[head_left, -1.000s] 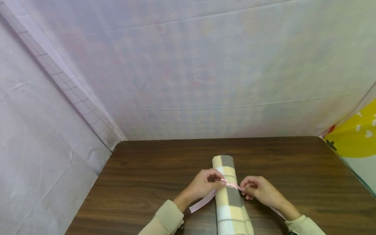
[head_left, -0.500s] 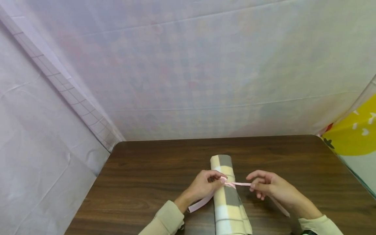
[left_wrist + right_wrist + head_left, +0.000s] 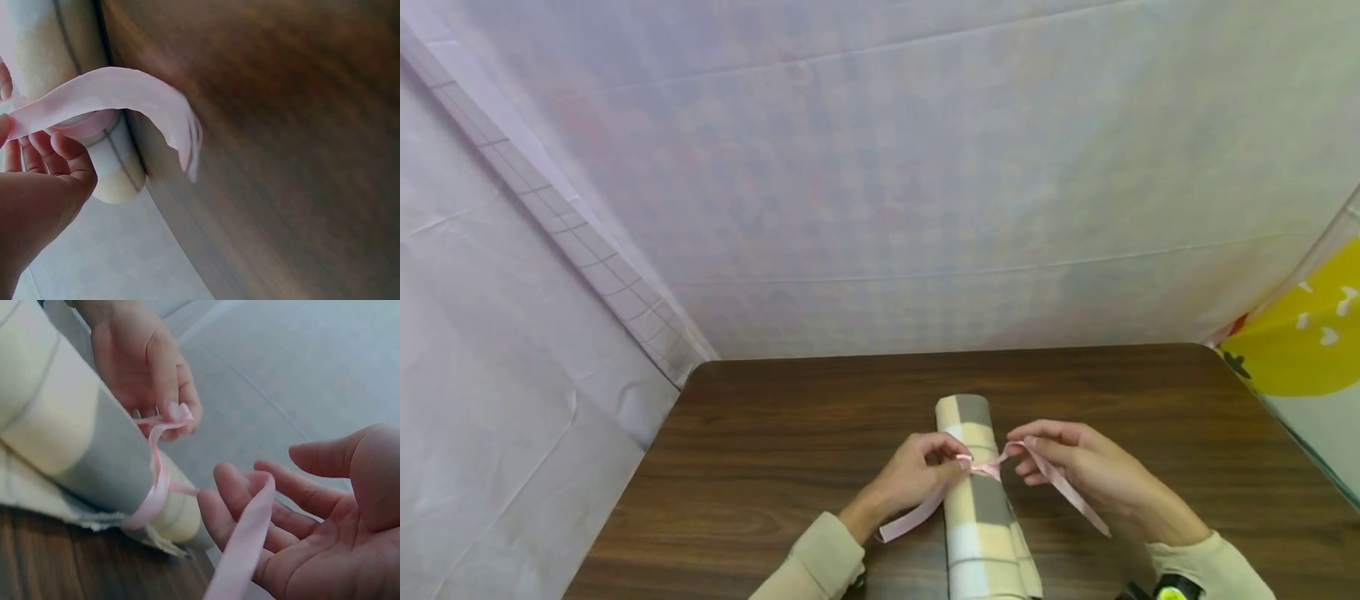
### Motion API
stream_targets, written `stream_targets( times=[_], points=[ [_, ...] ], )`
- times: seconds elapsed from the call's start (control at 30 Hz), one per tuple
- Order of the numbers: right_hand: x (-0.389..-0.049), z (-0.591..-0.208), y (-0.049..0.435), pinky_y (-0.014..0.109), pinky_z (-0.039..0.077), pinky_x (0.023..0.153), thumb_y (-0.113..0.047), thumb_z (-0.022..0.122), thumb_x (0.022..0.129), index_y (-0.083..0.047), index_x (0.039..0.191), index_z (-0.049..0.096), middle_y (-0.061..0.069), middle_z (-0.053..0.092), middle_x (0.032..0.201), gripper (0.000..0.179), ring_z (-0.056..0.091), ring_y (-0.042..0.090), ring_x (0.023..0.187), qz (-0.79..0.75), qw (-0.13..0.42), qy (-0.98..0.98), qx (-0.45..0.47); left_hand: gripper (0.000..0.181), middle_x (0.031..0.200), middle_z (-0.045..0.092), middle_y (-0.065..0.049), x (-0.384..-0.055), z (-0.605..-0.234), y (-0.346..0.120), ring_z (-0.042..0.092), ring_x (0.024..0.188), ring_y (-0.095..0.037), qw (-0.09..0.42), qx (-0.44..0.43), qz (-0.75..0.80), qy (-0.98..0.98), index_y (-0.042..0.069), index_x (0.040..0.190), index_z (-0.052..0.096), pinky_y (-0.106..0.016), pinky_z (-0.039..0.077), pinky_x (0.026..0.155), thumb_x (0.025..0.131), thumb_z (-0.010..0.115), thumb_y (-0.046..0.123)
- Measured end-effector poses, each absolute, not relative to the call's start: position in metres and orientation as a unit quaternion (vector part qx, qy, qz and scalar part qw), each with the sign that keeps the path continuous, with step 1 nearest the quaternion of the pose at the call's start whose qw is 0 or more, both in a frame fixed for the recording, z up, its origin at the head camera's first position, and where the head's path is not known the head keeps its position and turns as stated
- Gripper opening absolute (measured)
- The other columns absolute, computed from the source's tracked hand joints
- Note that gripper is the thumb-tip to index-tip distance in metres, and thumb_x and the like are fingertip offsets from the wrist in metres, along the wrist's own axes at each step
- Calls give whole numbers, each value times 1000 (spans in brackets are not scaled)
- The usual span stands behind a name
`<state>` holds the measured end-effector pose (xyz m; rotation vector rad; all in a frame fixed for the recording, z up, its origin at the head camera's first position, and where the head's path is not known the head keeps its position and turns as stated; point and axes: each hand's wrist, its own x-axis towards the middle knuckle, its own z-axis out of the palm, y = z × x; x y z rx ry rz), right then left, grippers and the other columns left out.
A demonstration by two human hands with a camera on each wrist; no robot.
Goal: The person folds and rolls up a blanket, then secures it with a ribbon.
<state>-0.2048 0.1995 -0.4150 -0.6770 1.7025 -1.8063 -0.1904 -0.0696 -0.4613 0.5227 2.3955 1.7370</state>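
Observation:
A rolled checked cloth, cream, grey and white, lies lengthwise on the table with a pink ribbon crossed around its middle. My left hand, at the roll's left side, pinches the ribbon between thumb and fingertip, as the right wrist view shows at the small loop. From there one tail curves down, its end loose. To the right of the roll, my right hand has its thumb apart from relaxed fingers. The other ribbon tail drapes over those fingers and hangs down.
The dark wood table has its far edge against a pale hanging sheet. Another pale sheet hangs along the left, and a yellow patterned cloth is at the far right. A frayed cloth edge sticks out beneath the roll.
My right hand first pulled its ribbon tail out to the right, then came back toward the roll, leaving that tail slack over the fingers. My left hand has stayed almost still.

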Motion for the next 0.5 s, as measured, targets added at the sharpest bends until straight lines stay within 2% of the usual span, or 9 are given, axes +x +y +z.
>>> stream_targets(
  times=[0.13,0.3,0.4,0.5],
  points=[
    [-210,-409,185,35,55,92,-18,48,106,7,131,55,11,66,119,36,67,20,105,-679,277,640,-229,10,85,66,6,-190,-461,-70,57,76,-7,77,177,577,793,15,97,74,-21,48,66,89,70,19],
    [-218,-403,169,35,52,97,-23,43,107,24,136,37,22,60,125,55,64,19,112,-667,251,669,-210,11,85,66,7,-190,-461,-70,58,76,-6,81,185,579,790,14,97,74,-21,48,66,89,69,19],
    [-223,-402,160,32,50,99,-26,40,108,23,138,35,30,54,133,58,61,20,117,-655,241,689,-195,11,86,67,8,-191,-461,-70,58,76,-6,81,187,579,790,14,98,74,-20,48,67,89,69,18],
    [-228,-402,149,34,47,103,-29,39,108,19,141,35,34,44,142,59,54,29,126,-646,236,703,-181,12,86,68,6,-191,-461,-71,58,76,-6,82,187,582,787,13,99,74,-20,48,67,88,69,17]
  ],
)
